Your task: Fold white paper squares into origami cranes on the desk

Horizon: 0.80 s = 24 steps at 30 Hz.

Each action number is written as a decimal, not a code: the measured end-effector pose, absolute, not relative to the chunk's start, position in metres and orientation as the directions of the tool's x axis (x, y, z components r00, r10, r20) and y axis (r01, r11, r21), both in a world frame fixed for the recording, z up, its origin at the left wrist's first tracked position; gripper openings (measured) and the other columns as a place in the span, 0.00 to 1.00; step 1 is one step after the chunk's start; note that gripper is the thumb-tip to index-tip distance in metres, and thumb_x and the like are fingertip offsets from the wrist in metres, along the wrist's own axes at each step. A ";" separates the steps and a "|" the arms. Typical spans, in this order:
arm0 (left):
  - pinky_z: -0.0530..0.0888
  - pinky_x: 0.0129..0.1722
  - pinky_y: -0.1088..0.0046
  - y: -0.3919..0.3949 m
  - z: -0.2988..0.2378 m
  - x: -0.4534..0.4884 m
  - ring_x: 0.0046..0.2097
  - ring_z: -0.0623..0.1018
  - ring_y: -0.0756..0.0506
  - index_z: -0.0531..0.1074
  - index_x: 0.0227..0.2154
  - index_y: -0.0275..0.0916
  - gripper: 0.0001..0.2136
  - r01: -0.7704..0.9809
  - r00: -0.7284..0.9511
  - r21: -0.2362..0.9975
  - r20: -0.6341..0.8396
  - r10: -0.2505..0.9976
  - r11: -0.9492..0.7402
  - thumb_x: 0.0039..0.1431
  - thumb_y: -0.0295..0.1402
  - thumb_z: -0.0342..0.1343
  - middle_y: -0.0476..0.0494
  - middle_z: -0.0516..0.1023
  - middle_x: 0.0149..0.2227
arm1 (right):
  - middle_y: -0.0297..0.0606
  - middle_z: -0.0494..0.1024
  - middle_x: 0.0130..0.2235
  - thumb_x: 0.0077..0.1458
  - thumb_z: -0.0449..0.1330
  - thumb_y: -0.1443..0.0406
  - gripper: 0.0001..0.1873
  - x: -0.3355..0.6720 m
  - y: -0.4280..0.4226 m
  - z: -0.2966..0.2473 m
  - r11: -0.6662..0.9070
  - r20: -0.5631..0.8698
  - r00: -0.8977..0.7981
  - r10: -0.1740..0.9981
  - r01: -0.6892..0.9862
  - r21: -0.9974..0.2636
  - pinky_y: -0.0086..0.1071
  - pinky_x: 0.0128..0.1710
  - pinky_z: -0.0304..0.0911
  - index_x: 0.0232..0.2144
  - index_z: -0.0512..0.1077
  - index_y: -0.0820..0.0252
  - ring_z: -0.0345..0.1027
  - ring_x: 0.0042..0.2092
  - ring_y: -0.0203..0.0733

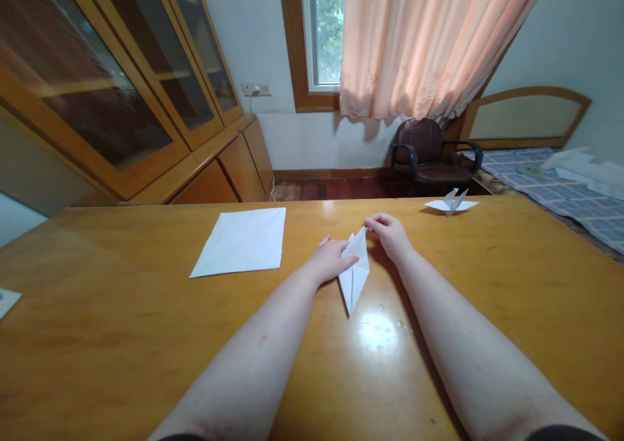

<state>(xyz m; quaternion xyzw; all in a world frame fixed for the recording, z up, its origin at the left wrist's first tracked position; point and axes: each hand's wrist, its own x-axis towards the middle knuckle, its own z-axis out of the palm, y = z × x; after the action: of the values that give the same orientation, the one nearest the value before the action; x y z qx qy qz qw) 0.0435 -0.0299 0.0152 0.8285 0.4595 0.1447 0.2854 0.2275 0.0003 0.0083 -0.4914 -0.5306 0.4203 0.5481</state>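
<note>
A white folded paper (358,278), diamond-shaped with a crease down its middle, lies on the wooden table in front of me. My left hand (334,259) grips its left side, with the thumb resting across the top face; some of the fingers are hidden. At the far upper point of the paper, my right hand (390,233) pinches the tip between thumb and fingertips. A second, smaller point sticks up beside that tip, near my left fingers.
Left of my hands lies a flat white paper sheet (244,242). A finished paper crane (453,203) stands near the table's (121,337) far right edge. Beyond are an office chair (424,151), a bed (575,181) and a glass-door cabinet (121,70).
</note>
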 end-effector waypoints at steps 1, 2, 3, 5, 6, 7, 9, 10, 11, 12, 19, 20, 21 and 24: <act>0.50 0.63 0.57 -0.030 0.014 0.043 0.46 0.75 0.43 0.74 0.39 0.42 0.13 0.687 0.524 0.597 -0.014 0.852 -0.413 0.56 0.42 0.51 0.47 0.80 0.39 | 0.34 0.73 0.24 0.43 0.63 0.54 0.14 0.228 0.001 0.007 0.176 0.183 0.074 0.980 0.093 -0.980 0.31 0.34 0.61 0.21 0.72 0.59 0.65 0.28 0.36; 0.54 0.62 0.59 -0.029 0.014 0.043 0.47 0.74 0.42 0.74 0.40 0.42 0.14 0.703 0.503 0.586 -0.006 0.864 -0.405 0.56 0.41 0.51 0.46 0.79 0.40 | 0.34 0.74 0.25 0.45 0.61 0.53 0.15 0.228 0.002 0.005 0.184 0.193 0.051 0.980 0.150 -0.972 0.32 0.34 0.61 0.22 0.72 0.59 0.65 0.29 0.37; 0.59 0.59 0.61 -0.028 0.013 0.042 0.47 0.74 0.42 0.74 0.41 0.41 0.14 0.723 0.475 0.570 0.002 0.880 -0.391 0.56 0.41 0.51 0.45 0.79 0.41 | 0.35 0.75 0.26 0.47 0.60 0.53 0.15 0.228 0.002 0.003 0.186 0.194 0.014 0.981 0.222 -0.957 0.32 0.34 0.61 0.23 0.73 0.59 0.66 0.30 0.37; 0.66 0.52 0.64 -0.027 0.010 0.041 0.47 0.73 0.41 0.73 0.42 0.40 0.15 0.773 0.413 0.521 0.018 0.911 -0.361 0.56 0.41 0.51 0.42 0.78 0.43 | 0.35 0.76 0.26 0.48 0.60 0.55 0.13 0.227 0.002 -0.001 0.187 0.160 -0.100 0.982 0.402 -0.896 0.31 0.33 0.60 0.25 0.74 0.59 0.67 0.30 0.38; 0.68 0.49 0.64 -0.026 0.009 0.040 0.47 0.73 0.40 0.73 0.42 0.40 0.15 0.800 0.384 0.488 0.027 0.923 -0.348 0.56 0.41 0.51 0.42 0.77 0.42 | 0.35 0.76 0.26 0.47 0.60 0.57 0.11 0.227 0.002 -0.003 0.204 0.145 -0.158 0.977 0.480 -0.853 0.31 0.32 0.60 0.25 0.75 0.59 0.67 0.30 0.39; 0.68 0.48 0.64 -0.026 0.009 0.040 0.47 0.73 0.40 0.73 0.42 0.41 0.15 0.826 0.358 0.452 0.038 0.933 -0.336 0.56 0.42 0.52 0.42 0.77 0.42 | 0.35 0.77 0.27 0.47 0.60 0.59 0.09 0.226 0.002 -0.004 0.221 0.129 -0.203 0.971 0.542 -0.811 0.31 0.32 0.60 0.26 0.75 0.59 0.67 0.30 0.39; 0.67 0.49 0.63 -0.025 0.007 0.039 0.49 0.71 0.38 0.73 0.41 0.41 0.15 0.870 0.308 0.386 0.058 0.950 -0.305 0.55 0.43 0.54 0.41 0.77 0.42 | 0.36 0.78 0.29 0.48 0.59 0.62 0.07 0.226 0.002 -0.005 0.249 0.124 -0.242 0.962 0.603 -0.758 0.31 0.33 0.60 0.27 0.76 0.58 0.68 0.32 0.40; 0.67 0.49 0.62 -0.025 0.007 0.039 0.49 0.71 0.38 0.72 0.42 0.41 0.16 0.887 0.280 0.365 0.063 0.958 -0.283 0.54 0.44 0.55 0.41 0.76 0.43 | 0.36 0.78 0.30 0.49 0.58 0.63 0.07 0.225 0.002 -0.006 0.255 0.127 -0.245 0.961 0.610 -0.750 0.32 0.34 0.60 0.27 0.76 0.58 0.68 0.32 0.40; 0.67 0.49 0.62 -0.025 0.006 0.039 0.50 0.70 0.38 0.72 0.42 0.41 0.17 0.899 0.253 0.353 0.067 0.965 -0.260 0.53 0.45 0.56 0.41 0.76 0.44 | 0.36 0.78 0.30 0.50 0.58 0.63 0.08 0.225 0.002 -0.006 0.255 0.128 -0.245 0.961 0.610 -0.750 0.32 0.34 0.60 0.28 0.76 0.58 0.68 0.33 0.40; 0.66 0.49 0.62 -0.025 0.006 0.039 0.50 0.70 0.37 0.71 0.43 0.41 0.18 0.906 0.231 0.349 0.068 0.971 -0.240 0.52 0.45 0.56 0.40 0.75 0.45 | 0.36 0.78 0.30 0.50 0.58 0.63 0.07 0.225 0.002 -0.006 0.252 0.125 -0.245 0.961 0.606 -0.754 0.31 0.34 0.60 0.28 0.76 0.58 0.68 0.32 0.39; 0.66 0.49 0.61 -0.024 0.004 0.037 0.51 0.69 0.37 0.67 0.48 0.41 0.22 0.909 0.155 0.377 0.096 0.983 -0.180 0.52 0.45 0.57 0.39 0.73 0.48 | 0.35 0.76 0.31 0.40 0.67 0.61 0.16 0.225 0.000 -0.005 0.364 0.201 -0.314 0.928 0.641 -0.676 0.33 0.36 0.62 0.34 0.73 0.59 0.67 0.33 0.39; 0.66 0.49 0.60 -0.024 0.003 0.037 0.51 0.69 0.37 0.66 0.50 0.41 0.22 0.910 0.143 0.378 0.105 0.984 -0.173 0.53 0.44 0.56 0.39 0.72 0.49 | 0.37 0.76 0.34 0.41 0.67 0.61 0.15 0.225 0.000 -0.005 0.413 0.224 -0.359 0.906 0.638 -0.650 0.35 0.40 0.62 0.35 0.74 0.58 0.68 0.36 0.41; 0.66 0.50 0.60 -0.024 0.003 0.037 0.52 0.68 0.37 0.65 0.51 0.40 0.22 0.912 0.135 0.375 0.110 0.985 -0.167 0.55 0.43 0.55 0.38 0.71 0.50 | 0.38 0.77 0.38 0.43 0.66 0.62 0.14 0.225 0.001 -0.005 0.463 0.242 -0.408 0.880 0.629 -0.624 0.37 0.44 0.61 0.36 0.75 0.57 0.69 0.40 0.43; 0.65 0.52 0.60 -0.024 0.000 0.038 0.54 0.67 0.38 0.64 0.53 0.40 0.20 0.922 0.117 0.356 0.111 0.987 -0.149 0.58 0.37 0.52 0.38 0.70 0.53 | 0.42 0.73 0.51 0.50 0.62 0.62 0.15 0.226 0.002 -0.007 0.537 0.241 -0.494 0.836 0.640 -0.550 0.44 0.55 0.54 0.42 0.76 0.52 0.65 0.52 0.48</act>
<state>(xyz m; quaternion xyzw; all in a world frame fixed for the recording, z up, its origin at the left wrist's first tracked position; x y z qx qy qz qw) 0.0377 -0.0236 0.0002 0.7407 0.6445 0.1615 0.0998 0.2264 0.0018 -0.0066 -0.4385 -0.8411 0.1984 0.2466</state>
